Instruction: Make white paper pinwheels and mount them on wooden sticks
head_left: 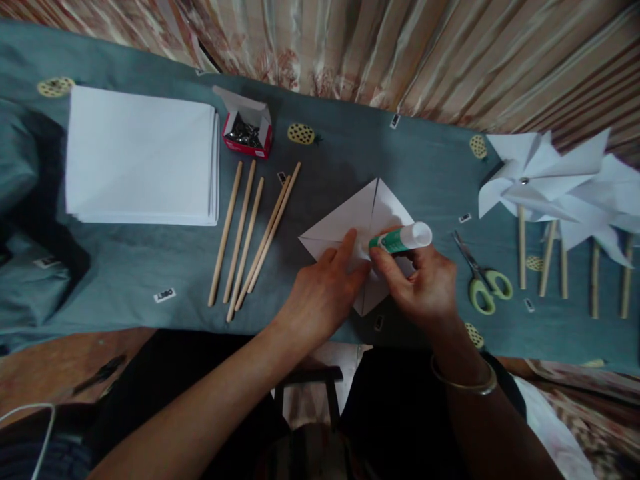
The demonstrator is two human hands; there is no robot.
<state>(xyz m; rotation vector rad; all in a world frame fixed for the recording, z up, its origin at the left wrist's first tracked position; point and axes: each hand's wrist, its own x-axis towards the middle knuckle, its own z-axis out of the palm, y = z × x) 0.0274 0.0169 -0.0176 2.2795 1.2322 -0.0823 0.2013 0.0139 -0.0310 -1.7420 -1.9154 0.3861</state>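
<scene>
A square of white paper [340,217] lies turned like a diamond on the cloth, with slits running in from its corners toward the middle. My left hand [323,287] rests on its lower left part, index finger stretched out toward the centre and pressing the sheet. In my right hand [425,280] is a green and white glue stick [400,239], gripped between thumb and fingers and tilted. Its lower end points at the paper's middle; whether it touches there is hard to see. My hands cover the lower parts of the sheet.
A stack of white paper [143,157] lies at left, beside an open red box [247,133] of small metal pins. Several wooden sticks [250,240] lie left of my hands. Green-handled scissors [483,277] and several paper pinwheels [545,177] on sticks are at right. A curtain [350,47] hangs behind.
</scene>
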